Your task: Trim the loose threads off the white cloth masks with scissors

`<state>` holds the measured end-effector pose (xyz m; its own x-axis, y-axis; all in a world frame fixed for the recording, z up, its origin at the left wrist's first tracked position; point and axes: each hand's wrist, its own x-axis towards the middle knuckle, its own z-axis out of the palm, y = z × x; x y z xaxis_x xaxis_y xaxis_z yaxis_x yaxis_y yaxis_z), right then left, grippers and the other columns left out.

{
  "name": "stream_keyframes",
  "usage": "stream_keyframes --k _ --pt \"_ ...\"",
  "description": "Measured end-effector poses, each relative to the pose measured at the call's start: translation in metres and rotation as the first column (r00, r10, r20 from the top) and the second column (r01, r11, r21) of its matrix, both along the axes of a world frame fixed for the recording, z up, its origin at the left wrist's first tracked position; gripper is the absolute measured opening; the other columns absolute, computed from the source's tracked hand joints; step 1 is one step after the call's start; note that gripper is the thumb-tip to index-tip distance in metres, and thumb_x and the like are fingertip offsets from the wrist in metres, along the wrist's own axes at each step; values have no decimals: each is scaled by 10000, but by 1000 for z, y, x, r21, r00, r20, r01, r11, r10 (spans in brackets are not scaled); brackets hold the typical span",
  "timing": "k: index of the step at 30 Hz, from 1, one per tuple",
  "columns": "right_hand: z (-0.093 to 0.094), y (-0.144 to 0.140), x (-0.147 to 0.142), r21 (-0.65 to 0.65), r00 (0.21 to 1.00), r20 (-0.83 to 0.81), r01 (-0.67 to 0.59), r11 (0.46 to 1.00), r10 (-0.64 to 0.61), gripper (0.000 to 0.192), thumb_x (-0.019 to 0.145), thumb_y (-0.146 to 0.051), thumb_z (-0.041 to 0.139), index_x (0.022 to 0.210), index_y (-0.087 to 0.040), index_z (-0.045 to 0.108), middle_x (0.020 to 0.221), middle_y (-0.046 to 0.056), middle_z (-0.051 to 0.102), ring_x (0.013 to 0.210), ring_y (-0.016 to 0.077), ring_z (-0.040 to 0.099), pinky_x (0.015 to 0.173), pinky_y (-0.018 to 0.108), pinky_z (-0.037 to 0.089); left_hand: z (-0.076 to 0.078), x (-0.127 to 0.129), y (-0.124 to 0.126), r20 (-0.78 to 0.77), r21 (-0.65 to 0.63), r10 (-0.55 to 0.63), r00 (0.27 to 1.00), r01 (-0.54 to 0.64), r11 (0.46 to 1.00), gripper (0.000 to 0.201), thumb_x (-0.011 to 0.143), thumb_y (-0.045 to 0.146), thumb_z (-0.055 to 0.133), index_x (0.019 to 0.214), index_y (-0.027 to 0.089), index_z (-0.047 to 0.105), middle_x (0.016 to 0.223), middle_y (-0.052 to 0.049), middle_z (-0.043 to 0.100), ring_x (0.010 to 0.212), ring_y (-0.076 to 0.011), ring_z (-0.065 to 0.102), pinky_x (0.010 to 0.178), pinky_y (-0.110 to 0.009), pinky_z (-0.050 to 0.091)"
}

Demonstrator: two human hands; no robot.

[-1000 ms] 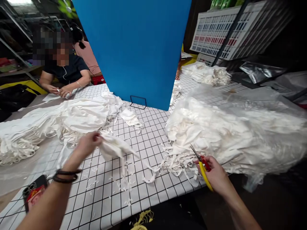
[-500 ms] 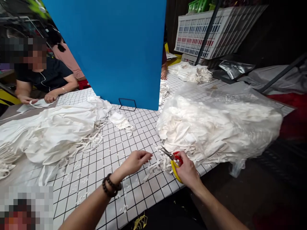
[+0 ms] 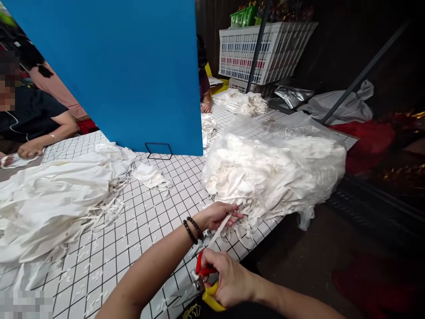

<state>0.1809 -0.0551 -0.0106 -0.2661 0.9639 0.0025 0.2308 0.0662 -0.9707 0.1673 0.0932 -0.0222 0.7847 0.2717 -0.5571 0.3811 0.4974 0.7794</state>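
My left hand (image 3: 221, 215), a dark beaded bracelet at its wrist, reaches to the near edge of a heap of white cloth pieces (image 3: 262, 170) in a clear plastic bag. A narrow white cloth strap (image 3: 220, 230) runs between its thumb and fingers and trails toward me. Nearer my body, my right hand (image 3: 229, 277) is closed round scissors with red and yellow handles (image 3: 213, 297). Their blades point left over the table edge and look parted. More loose straps (image 3: 245, 237) lie beneath and beside my left hand.
White cloth pieces (image 3: 56, 190) are piled at left on the grid-patterned table (image 3: 146, 241), and a small bunch (image 3: 151, 176) lies mid-table. Tiny white scraps are scattered around. A blue panel (image 3: 133, 79) stands upright at the back. Co-workers sit at left and behind it.
My left hand has moved right to the bagged heap and taken a strap. My right hand has drawn the scissors back toward me, blades now leftward. The view has turned right.
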Motion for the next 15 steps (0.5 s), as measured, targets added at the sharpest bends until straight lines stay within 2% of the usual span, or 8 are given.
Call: stream_keyframes --k 3,6,8,11,13,15 --pt "3 -5 10 -58 1000 0 14 998 -14 279 607 -99 633 799 -224 475 707 -55 585 577 93 527 530 183 408 -6 13 4 -7 129 77 997 -76 989 267 879 358 570 919 115 671 713 -16 652 391 -42 306 394 -194 239" --pt "8 -8 31 -129 982 -29 183 975 -188 251 684 -190 714 822 -219 506 785 -19 651 665 127 592 588 208 460 2 -2 11 27 295 167 986 -167 941 231 854 337 596 823 122 672 597 25 573 445 -67 339 445 -202 254" --pt "8 -7 48 -174 928 -94 341 924 -360 259 730 -272 734 845 -220 508 881 13 682 725 148 624 618 231 495 15 -29 18 73 392 229 971 -239 889 234 847 337 601 735 136 642 606 23 566 534 -88 421 525 -202 320" --pt "-4 0 71 -195 806 -180 533 824 -564 278 769 -367 723 878 -219 513 1032 67 688 793 176 654 655 276 538 42 -89 24 128 487 309 943 -331 808 274 869 356 573 688 152 603 659 16 566 671 -108 486 640 -199 366" --pt "-17 8 78 -139 752 -180 619 773 -634 309 765 -398 728 919 -223 526 1028 84 693 798 188 658 658 291 548 57 -130 19 118 528 369 922 -373 763 266 889 384 548 764 161 618 631 30 530 629 -105 452 611 -200 349" --pt "-28 18 77 -34 725 -150 676 736 -673 331 763 -403 729 961 -231 528 1031 89 694 804 193 658 669 292 549 66 -164 7 79 552 432 899 -400 732 272 901 410 530 824 165 618 601 41 501 552 -95 382 549 -203 307"
